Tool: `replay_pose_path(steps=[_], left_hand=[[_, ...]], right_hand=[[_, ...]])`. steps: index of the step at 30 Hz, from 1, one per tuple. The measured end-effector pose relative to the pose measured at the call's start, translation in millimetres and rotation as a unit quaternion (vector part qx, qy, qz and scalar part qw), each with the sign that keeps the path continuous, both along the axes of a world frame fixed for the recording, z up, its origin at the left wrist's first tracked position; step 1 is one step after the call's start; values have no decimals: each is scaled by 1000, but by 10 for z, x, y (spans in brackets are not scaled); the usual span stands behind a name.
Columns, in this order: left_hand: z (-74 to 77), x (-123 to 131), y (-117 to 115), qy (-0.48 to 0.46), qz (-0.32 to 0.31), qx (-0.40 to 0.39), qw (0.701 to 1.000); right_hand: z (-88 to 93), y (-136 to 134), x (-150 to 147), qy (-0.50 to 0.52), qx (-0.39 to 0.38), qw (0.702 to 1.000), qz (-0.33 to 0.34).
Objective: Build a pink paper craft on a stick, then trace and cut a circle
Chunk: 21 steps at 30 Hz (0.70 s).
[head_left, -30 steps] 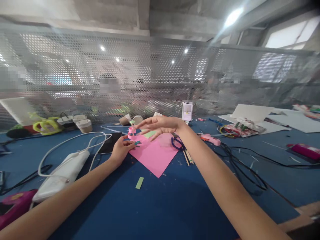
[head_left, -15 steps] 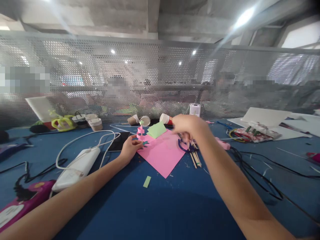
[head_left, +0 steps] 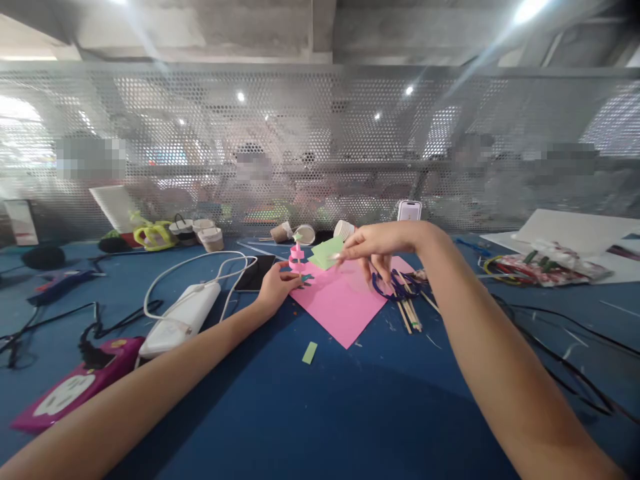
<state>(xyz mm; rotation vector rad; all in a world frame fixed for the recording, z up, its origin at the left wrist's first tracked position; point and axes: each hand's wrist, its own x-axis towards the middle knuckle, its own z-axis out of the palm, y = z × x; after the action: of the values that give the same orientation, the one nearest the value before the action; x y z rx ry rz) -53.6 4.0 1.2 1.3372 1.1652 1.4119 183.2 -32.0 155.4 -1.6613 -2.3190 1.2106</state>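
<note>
My left hand is closed on a small pink paper craft, holding it upright near its base. A green star tops the craft, and teal paper shows at its foot. Over a pink sheet hangs my right hand, its fingers apart and pointing left and down. Beneath those fingers lie blue-handled scissors beside several thin wooden sticks; whether the fingertips touch the handles is unclear. Green paper squares rest on the pink sheet, close to the right fingertips.
A white power bank with a looped cable, a dark phone and a magenta power strip lie left. Paper cups stand at the back before a perforated metal screen. A green scrap lies in front.
The view has turned left, so the scene sits further right. My right hand's fingers have spread and reach further left, near the green squares. My left hand keeps hold of the paper craft.
</note>
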Motion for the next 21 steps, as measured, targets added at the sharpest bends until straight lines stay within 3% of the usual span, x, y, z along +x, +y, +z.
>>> replay_pose_path(steps=[2,6,9,16,21], left_hand=[[-8,-5,2,-2,-8,-1,1000],[-25,-17,1,-11,-30,6,999],[-27,-21,5,-2,-27,11,1000],[1,-22,-34,10,-35,14,999],[-70,8,14,4,-37,10,999]], right_hand=[[16,-24,-14,-45,-10,999,-24],[-11,10,-31,-142,48,982,-116],[-44,78,21,-156,45,978,-133],[-69,93,6,-109,21,991,-74],[-30,23,-29,-117,13,991,-55]])
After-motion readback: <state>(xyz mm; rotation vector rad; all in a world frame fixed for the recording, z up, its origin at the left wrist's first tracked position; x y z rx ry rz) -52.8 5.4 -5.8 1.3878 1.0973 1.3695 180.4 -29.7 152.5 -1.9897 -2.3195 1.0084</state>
